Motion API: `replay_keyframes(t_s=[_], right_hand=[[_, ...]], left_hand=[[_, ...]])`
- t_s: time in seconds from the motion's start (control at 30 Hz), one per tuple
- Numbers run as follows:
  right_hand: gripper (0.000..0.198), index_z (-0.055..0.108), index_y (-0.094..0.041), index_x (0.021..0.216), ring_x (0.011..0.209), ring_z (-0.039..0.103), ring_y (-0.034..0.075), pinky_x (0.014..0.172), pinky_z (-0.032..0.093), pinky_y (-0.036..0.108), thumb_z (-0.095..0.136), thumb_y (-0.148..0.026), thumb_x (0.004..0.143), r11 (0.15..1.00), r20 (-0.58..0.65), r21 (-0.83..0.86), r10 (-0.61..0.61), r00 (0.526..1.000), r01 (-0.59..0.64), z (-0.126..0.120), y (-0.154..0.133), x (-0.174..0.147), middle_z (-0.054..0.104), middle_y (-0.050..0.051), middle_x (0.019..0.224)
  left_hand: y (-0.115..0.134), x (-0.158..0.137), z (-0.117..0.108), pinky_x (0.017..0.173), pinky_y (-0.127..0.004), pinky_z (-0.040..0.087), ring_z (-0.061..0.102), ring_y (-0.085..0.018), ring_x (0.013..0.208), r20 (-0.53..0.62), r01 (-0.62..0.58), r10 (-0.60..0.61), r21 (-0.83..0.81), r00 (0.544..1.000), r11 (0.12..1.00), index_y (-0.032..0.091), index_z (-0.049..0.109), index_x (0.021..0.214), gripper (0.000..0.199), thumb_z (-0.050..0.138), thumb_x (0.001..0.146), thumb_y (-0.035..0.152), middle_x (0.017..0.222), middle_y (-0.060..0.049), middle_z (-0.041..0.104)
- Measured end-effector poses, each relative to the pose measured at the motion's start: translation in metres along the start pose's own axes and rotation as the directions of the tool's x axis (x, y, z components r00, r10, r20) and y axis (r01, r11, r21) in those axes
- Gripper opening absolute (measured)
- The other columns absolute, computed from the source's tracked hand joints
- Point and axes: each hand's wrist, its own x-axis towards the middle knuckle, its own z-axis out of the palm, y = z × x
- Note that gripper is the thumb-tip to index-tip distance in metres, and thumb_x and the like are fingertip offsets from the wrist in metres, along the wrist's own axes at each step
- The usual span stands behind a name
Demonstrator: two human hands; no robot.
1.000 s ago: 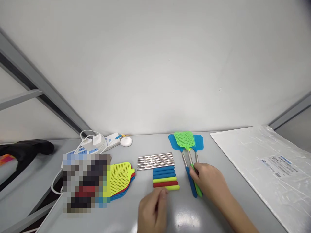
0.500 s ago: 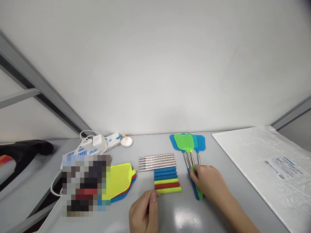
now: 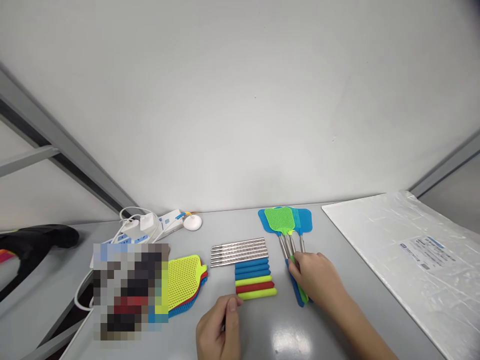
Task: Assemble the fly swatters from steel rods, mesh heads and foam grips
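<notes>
Drawn back toward the desk (image 3: 330, 345) edge, the left hand (image 3: 219, 330) is curled and empty; light, stiff fly swatters (image 3: 288, 235) are gripped by their handles in the right hand (image 3: 317, 280).

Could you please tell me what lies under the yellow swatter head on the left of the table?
Under the yellow swatter head lie a red head and a blue head, only their edges showing; any more are covered.

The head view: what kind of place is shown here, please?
Probably an assembly workbench: separate handles and mesh heads lie sorted on a grey table, and the right hand rests on finished fly swatters.
</notes>
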Motion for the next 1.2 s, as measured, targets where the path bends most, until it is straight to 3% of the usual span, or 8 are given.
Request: replay_keyframes(t_s=[0.13,0.37,0.6,0.73,0.87,0.97,1.07,1.2], right_hand=[[0.033,0.061,-0.019,0.068,0.062,0.064,0.021,0.062,0.031,0.031,0.042,-0.024,0.095,1.0,-0.009,0.009,0.013,1.0,-0.013,0.0,-0.001,0.0,0.069,0.007,0.065],[0.033,0.057,-0.02,0.064,0.059,0.062,0.021,0.056,0.024,0.03,0.044,-0.026,0.093,0.997,-0.027,0.067,0.039,0.999,-0.037,-0.001,0.0,-0.001,0.068,0.007,0.063],[0.042,0.04,-0.021,0.059,0.051,0.047,0.015,0.054,0.021,0.029,0.041,-0.04,0.096,0.971,-0.103,0.214,0.131,0.986,-0.107,0.002,0.009,-0.007,0.057,0.0,0.055],[0.048,0.026,-0.022,0.059,0.05,0.036,0.014,0.052,0.023,0.027,0.034,-0.05,0.097,0.929,-0.161,0.318,0.249,0.955,-0.189,0.009,0.022,-0.019,0.041,-0.003,0.05],[0.047,0.019,-0.022,0.063,0.049,0.032,0.014,0.05,0.026,0.025,0.03,-0.053,0.097,0.88,-0.172,0.396,0.35,0.921,-0.261,0.025,0.048,-0.04,0.029,-0.005,0.05],[0.048,0.023,-0.023,0.063,0.049,0.036,0.014,0.05,0.03,0.025,0.034,-0.057,0.095,0.804,-0.096,0.509,0.408,0.908,-0.308,0.035,0.067,-0.054,0.031,-0.005,0.049],[0.045,0.037,-0.025,0.065,0.052,0.045,0.017,0.052,0.035,0.027,0.032,-0.058,0.095,0.717,-0.005,0.594,0.456,0.89,-0.364,0.039,0.078,-0.059,0.044,-0.004,0.052],[0.036,0.056,-0.027,0.09,0.067,0.059,0.02,0.061,0.044,0.029,0.034,-0.056,0.094,0.662,0.039,0.646,0.469,0.882,-0.381,0.039,0.081,-0.055,0.063,-0.001,0.07]], left_hand=[[-0.001,0.0,0.0,0.051,-0.023,0.038,0.048,-0.015,0.05,0.011,-0.004,0.004,0.006,1.0,1.0,0.021,0.064,0.073,0.028,0.051,0.09,0.038,0.052,0.001,0.049],[0.0,0.0,0.002,0.055,-0.023,0.041,0.053,-0.015,0.054,0.036,-0.02,0.02,0.017,0.999,1.0,0.02,0.064,0.073,0.029,0.049,0.091,0.037,0.058,0.0,0.056],[-0.001,0.0,0.005,0.057,-0.023,0.043,0.055,-0.015,0.057,0.081,-0.063,0.058,0.069,0.995,0.996,0.019,0.064,0.076,0.03,0.046,0.093,0.036,0.061,0.0,0.058],[-0.004,0.007,0.005,0.06,-0.025,0.044,0.055,-0.017,0.064,0.16,-0.202,0.179,0.137,0.971,0.97,0.02,0.063,0.078,0.024,0.048,0.093,0.029,0.067,-0.002,0.059],[-0.014,0.013,0.002,0.077,-0.032,0.046,0.055,-0.022,0.087,0.249,-0.421,0.355,0.307,0.901,0.853,0.022,0.067,0.092,0.012,0.056,0.09,0.024,0.091,-0.006,0.062],[-0.023,0.011,-0.002,0.083,-0.039,0.044,0.051,-0.025,0.095,0.285,-0.504,0.418,0.418,0.863,0.756,0.025,0.069,0.098,0.014,0.06,0.087,0.022,0.105,-0.009,0.057],[-0.027,0.007,-0.005,0.085,-0.042,0.042,0.048,-0.027,0.1,0.34,-0.532,0.412,0.469,0.845,0.705,0.026,0.069,0.102,0.018,0.062,0.086,0.022,0.112,-0.01,0.053],[-0.026,0.001,-0.005,0.088,-0.045,0.042,0.046,-0.027,0.102,0.372,-0.509,0.357,0.508,0.857,0.695,0.028,0.068,0.109,0.024,0.062,0.086,0.022,0.117,-0.01,0.05]])
